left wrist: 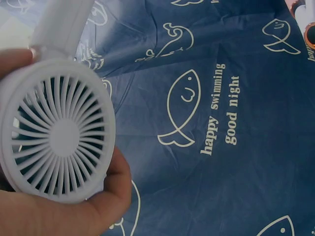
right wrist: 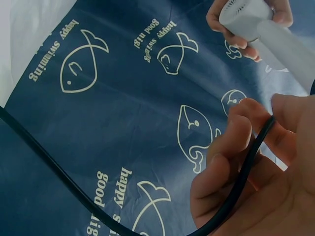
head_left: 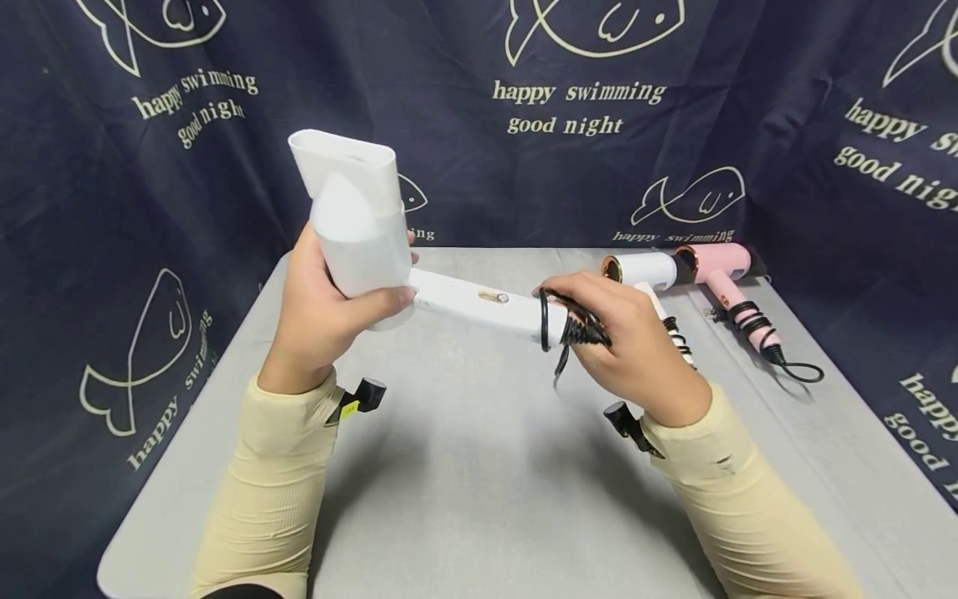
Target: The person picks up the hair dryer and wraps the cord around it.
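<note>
A white hair dryer (head_left: 365,237) with a flat nozzle is held above the table. My left hand (head_left: 310,304) grips its body, thumb across the near side. The slatted round grille (left wrist: 65,137) at its rear faces the left wrist camera. The handle (head_left: 479,304), with a small gold switch, extends to the right. Black cord (head_left: 586,326) is wound at the handle's end. There my right hand (head_left: 624,337) has curled fingers and holds the cord. In the right wrist view a black cord (right wrist: 54,169) runs between thumb and fingers and hangs in a loop.
At the back right of the grey table (head_left: 464,499) lie a second white hair dryer (head_left: 645,270) and a pink hair dryer (head_left: 722,262), each with black cord around its handle. Dark blue fish-patterned cloth (head_left: 456,66) stands behind the table and along its sides.
</note>
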`<state>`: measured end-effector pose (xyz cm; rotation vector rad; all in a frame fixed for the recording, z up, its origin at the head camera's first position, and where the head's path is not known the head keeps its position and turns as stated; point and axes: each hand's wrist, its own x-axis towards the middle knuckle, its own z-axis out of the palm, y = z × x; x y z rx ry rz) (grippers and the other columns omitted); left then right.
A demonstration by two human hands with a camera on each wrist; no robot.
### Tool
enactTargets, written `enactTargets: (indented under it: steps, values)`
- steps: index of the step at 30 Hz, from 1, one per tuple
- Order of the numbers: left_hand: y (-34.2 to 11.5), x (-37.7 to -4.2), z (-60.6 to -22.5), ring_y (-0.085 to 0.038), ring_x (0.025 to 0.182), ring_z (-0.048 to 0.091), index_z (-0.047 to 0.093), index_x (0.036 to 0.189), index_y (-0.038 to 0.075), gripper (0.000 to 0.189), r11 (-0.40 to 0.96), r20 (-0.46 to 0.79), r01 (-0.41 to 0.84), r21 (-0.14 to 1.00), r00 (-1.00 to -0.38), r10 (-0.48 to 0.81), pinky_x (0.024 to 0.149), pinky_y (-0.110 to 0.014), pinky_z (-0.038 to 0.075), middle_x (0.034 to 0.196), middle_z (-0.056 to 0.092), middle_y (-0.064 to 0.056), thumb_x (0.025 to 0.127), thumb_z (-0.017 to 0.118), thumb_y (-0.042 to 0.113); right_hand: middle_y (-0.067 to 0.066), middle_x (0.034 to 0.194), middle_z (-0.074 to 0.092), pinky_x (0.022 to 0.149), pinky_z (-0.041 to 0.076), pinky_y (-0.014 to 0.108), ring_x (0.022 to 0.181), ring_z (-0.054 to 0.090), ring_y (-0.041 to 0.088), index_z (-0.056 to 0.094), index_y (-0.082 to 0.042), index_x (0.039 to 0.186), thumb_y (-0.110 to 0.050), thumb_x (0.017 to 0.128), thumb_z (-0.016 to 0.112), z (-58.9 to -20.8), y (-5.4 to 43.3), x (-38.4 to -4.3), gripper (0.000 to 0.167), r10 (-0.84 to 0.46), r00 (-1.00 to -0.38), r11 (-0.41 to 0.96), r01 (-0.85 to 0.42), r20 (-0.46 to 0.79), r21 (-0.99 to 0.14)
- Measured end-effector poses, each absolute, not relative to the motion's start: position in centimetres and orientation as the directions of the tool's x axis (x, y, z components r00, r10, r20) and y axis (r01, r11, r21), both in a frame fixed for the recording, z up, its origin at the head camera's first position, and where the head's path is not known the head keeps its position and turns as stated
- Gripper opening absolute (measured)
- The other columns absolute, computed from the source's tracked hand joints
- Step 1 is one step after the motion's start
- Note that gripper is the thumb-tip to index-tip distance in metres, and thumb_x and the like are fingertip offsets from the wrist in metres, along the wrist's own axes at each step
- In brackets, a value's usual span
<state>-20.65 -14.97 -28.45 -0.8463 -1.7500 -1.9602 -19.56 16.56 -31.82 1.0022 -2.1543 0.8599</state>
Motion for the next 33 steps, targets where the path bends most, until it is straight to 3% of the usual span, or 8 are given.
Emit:
enactTargets:
  steps: [3, 7, 10, 13, 16, 20, 33]
  values:
    - [-14.8, -20.6, -28.3, -0.039, 0.094, 0.071, 0.056, 0.131, 0.003, 0.072, -0.173, 0.657, 0.639, 0.749, -0.751, 0.069, 0.088, -0.042, 0.059, 0.116, 0.066, -0.020, 0.066, 0.077, -0.018, -0.008, 0.088, 0.066, 0.065, 0.043, 0.020, 0.072, 0.055, 0.005, 0.072, -0.012, 0.116, -0.008, 0.091, 0.061, -32.1, 16.4, -19.5, 0.028, -0.418, -0.550, 0.536, -0.792, 0.723, -0.292]
    - [-14.7, -20.6, -28.3, -0.041, 0.095, 0.069, 0.057, 0.132, 0.004, 0.071, -0.185, 0.672, 0.656, 0.732, -0.740, 0.032, 0.088, -0.042, 0.058, 0.115, 0.066, -0.020, 0.067, 0.077, -0.018, -0.005, 0.071, 0.053, 0.056, 0.037, 0.024, 0.061, 0.045, 0.007, 0.065, -0.013, 0.094, -0.017, 0.094, 0.066, -32.2, 16.2, -19.3, 0.004, -0.425, -0.571, 0.603, -0.757, 0.702, -0.251]
    - [-14.7, -20.7, -28.4, -0.041, 0.098, 0.069, 0.058, 0.132, 0.006, 0.071, -0.167, 0.685, 0.675, 0.718, -0.728, 0.001, 0.088, -0.041, 0.057, 0.116, 0.066, -0.020, 0.068, 0.079, -0.016, -0.004, 0.064, 0.045, 0.056, 0.034, 0.028, 0.058, 0.040, 0.009, 0.053, -0.016, 0.079, -0.022, 0.094, 0.070, -32.3, 16.1, -19.1, 0.023, -0.424, -0.584, 0.629, -0.740, 0.693, -0.239]
    - [-14.7, -20.7, -28.5, -0.041, 0.101, 0.069, 0.058, 0.133, 0.007, 0.071, -0.157, 0.692, 0.687, 0.710, -0.722, -0.028, 0.089, -0.041, 0.058, 0.119, 0.066, -0.020, 0.069, 0.080, -0.014, -0.004, 0.065, 0.044, 0.056, 0.034, 0.029, 0.059, 0.040, 0.010, 0.052, -0.016, 0.077, -0.022, 0.094, 0.070, -32.4, 16.0, -18.9, 0.026, -0.423, -0.584, 0.637, -0.735, 0.693, -0.232]
    - [-14.6, -20.8, -28.5, -0.041, 0.103, 0.069, 0.056, 0.135, 0.008, 0.072, -0.164, 0.696, 0.694, 0.701, -0.716, -0.058, 0.090, -0.043, 0.058, 0.122, 0.065, -0.020, 0.071, 0.079, -0.013, -0.007, 0.069, 0.046, 0.058, 0.035, 0.026, 0.062, 0.042, 0.009, 0.065, -0.013, 0.094, -0.022, 0.096, 0.068, -32.3, 15.9, -18.8, 0.010, -0.438, -0.580, 0.622, -0.747, 0.687, -0.235]
    - [-14.5, -20.8, -28.4, -0.045, 0.104, 0.067, 0.055, 0.136, 0.007, 0.071, -0.164, 0.716, 0.720, 0.674, -0.692, -0.092, 0.091, -0.044, 0.058, 0.122, 0.065, -0.020, 0.072, 0.079, -0.011, -0.011, 0.074, 0.048, 0.062, 0.037, 0.020, 0.063, 0.043, 0.004, 0.068, -0.013, 0.126, -0.023, 0.099, 0.064, -32.0, 15.8, -18.8, 0.030, -0.461, -0.570, 0.598, -0.765, 0.680, -0.237]
    - [-13.7, -20.1, -27.9, -0.041, 0.098, 0.068, 0.055, 0.133, 0.006, 0.071, -0.149, 0.730, 0.753, 0.641, -0.658, -0.187, 0.087, -0.042, 0.058, 0.114, 0.065, -0.016, 0.070, 0.079, -0.013, -0.014, 0.066, 0.043, 0.057, 0.036, 0.017, 0.058, 0.040, 0.001, 0.070, -0.009, 0.121, -0.021, 0.098, 0.064, -31.2, 15.6, -17.9, 0.026, -0.487, -0.503, 0.558, -0.808, 0.714, -0.189]
